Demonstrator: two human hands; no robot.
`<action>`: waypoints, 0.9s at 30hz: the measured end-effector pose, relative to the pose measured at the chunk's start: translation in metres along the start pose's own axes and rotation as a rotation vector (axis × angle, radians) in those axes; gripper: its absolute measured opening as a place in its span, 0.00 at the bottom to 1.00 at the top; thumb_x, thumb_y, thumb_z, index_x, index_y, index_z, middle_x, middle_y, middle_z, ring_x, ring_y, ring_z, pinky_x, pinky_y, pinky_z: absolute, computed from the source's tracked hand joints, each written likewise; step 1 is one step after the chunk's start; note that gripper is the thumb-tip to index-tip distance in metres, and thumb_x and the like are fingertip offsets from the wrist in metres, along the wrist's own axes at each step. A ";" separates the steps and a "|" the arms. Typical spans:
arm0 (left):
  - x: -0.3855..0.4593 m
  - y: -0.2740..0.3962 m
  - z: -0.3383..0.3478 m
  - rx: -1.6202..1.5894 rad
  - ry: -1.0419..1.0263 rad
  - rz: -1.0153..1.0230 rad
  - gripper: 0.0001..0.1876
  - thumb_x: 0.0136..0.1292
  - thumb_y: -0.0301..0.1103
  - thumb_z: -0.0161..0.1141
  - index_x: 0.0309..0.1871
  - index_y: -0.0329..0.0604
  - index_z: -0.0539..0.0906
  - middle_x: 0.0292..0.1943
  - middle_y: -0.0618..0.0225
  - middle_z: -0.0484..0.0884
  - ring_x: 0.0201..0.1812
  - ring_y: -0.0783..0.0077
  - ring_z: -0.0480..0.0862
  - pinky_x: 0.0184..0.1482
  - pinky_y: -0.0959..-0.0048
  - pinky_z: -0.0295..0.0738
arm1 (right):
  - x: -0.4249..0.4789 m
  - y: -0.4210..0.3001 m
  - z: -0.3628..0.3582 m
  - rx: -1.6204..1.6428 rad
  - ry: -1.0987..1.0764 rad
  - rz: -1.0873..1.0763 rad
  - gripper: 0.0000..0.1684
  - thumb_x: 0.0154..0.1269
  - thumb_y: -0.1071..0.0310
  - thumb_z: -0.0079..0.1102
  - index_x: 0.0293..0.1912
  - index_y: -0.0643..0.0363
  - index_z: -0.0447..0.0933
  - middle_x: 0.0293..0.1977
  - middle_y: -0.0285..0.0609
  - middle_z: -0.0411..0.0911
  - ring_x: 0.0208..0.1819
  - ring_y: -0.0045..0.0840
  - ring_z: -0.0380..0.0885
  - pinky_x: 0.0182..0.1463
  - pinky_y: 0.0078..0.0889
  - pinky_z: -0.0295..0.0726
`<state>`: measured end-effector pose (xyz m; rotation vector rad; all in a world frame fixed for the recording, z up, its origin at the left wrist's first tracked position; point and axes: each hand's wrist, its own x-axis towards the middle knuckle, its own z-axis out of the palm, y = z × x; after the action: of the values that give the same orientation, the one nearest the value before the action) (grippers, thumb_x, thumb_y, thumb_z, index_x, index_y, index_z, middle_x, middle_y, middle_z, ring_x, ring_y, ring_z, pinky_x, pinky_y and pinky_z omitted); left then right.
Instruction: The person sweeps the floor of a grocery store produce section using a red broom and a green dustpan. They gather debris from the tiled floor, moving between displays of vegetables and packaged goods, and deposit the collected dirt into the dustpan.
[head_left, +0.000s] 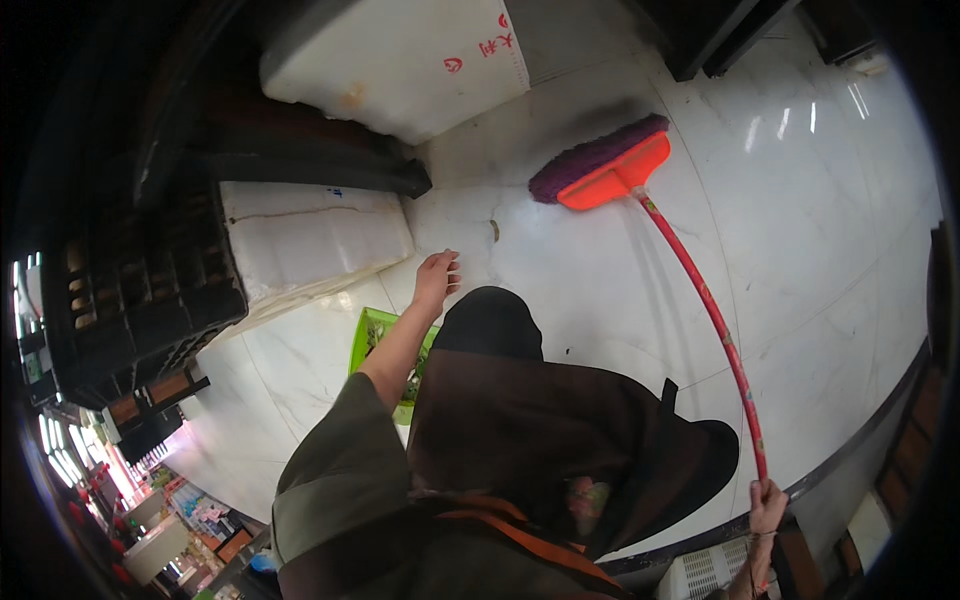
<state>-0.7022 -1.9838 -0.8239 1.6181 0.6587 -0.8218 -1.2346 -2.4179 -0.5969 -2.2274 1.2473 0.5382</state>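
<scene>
My right hand (766, 506), at the lower right, grips the end of a red broom handle (716, 315). The handle runs up to an orange broom head (619, 176) with purple bristles, which rests on the pale tiled floor (600, 277). My left hand (437, 281) reaches out empty above the floor, its fingers loosely bent and apart. A small curved brown scrap (495, 230) lies on the floor beyond its fingertips. Beneath my left forearm is a bright green plastic container (365, 322) holding leafy scraps, partly hidden by my arm and my dark apron (525, 420).
White foam boxes stand at the left (315, 232) and top (405, 67); the upper one bears red writing. Black crates (142, 285) and a dark beam (330, 172) edge the left side. Dark legs (697, 45) stand at top right. A pale slotted basket (705, 570) sits at lower right.
</scene>
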 end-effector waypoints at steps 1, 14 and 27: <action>-0.046 0.040 0.018 0.030 -0.114 0.001 0.15 0.63 0.45 0.53 0.44 0.44 0.77 0.32 0.73 0.76 0.32 0.77 0.74 0.37 0.76 0.71 | -0.002 -0.016 -0.017 -0.043 0.058 -0.075 0.25 0.59 0.55 0.55 0.19 0.67 0.65 0.10 0.49 0.58 0.13 0.27 0.59 0.19 0.34 0.58; -0.300 0.064 0.035 1.333 -0.132 0.775 0.25 0.45 0.43 0.66 0.49 0.51 0.75 0.51 0.58 0.69 0.53 0.53 0.70 0.54 0.61 0.69 | 0.148 -0.257 -0.088 -0.614 -0.071 -0.460 0.30 0.64 0.42 0.41 0.30 0.60 0.76 0.23 0.53 0.77 0.27 0.44 0.78 0.32 0.44 0.76; -0.433 0.011 0.012 1.574 -0.369 0.266 0.21 0.51 0.44 0.60 0.48 0.48 0.75 0.55 0.63 0.67 0.57 0.57 0.66 0.53 0.59 0.71 | -0.021 -0.107 -0.260 -0.490 0.061 -0.026 0.28 0.63 0.46 0.48 0.24 0.65 0.74 0.19 0.56 0.73 0.26 0.50 0.75 0.30 0.46 0.73</action>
<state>-0.9542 -1.9928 -0.4719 2.6697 -0.7243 -1.5205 -1.1301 -2.5181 -0.3548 -2.6725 1.2116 0.8459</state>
